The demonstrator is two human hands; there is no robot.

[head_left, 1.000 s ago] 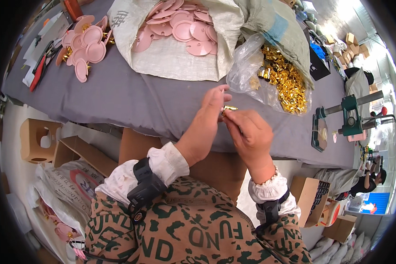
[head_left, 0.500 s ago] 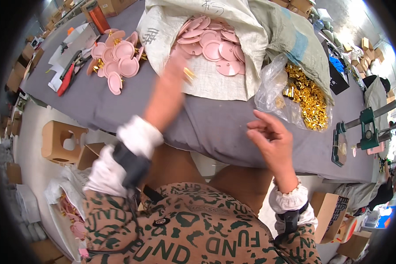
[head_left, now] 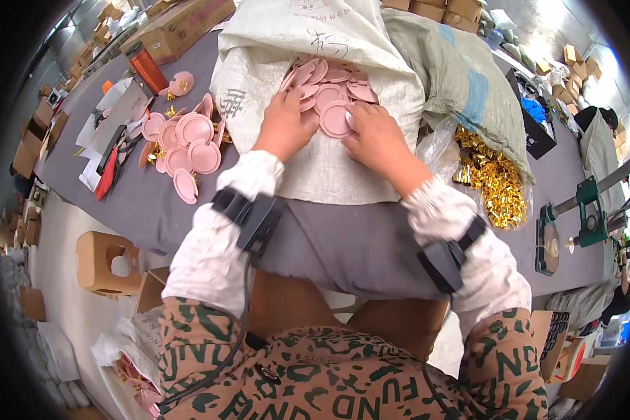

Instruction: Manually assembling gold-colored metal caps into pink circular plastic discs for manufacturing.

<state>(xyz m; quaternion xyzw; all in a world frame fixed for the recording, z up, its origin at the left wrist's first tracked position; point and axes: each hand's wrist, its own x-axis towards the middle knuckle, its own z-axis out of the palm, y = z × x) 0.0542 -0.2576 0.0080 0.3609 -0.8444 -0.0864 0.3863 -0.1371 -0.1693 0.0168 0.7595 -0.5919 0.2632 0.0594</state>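
Fingers (head_left: 289,106) bent, the left hand (head_left: 283,126) touches the left side of a pile of pale-pink, round, flat discs (head_left: 329,91); whether it has closed on any of them cannot be told. Opposite, the right hand (head_left: 381,140) has its thumb and fingertips at the right edge of a pale-pink disc with a raised circular rim (head_left: 336,120), lying at the front of the pile between the two hands; the strength of that grip cannot be made out. Black strapped devices (head_left: 259,222) sit over white fabric sleeves (head_left: 210,255) on both forearms.

The pile fills the mouth of a white woven sack (head_left: 343,175), whose lower flap is spread across a counter covered in grey cloth (head_left: 343,248). Just right of it leans a grey-green woven sack with a blue patch (head_left: 444,73), beside a clear plastic bag (head_left: 437,150) and a heap of small, shiny gold-coloured pieces (head_left: 500,199). Left of the white sack lies a cluster of pink discs with gold-coloured fittings (head_left: 192,131), near a red-handled tool (head_left: 106,178) and an orange cylindrical container (head_left: 148,70). A green metal press (head_left: 589,210) stands at the far right. Below, a tan cardboard box with a cut-out opening (head_left: 105,262) rests on the floor.
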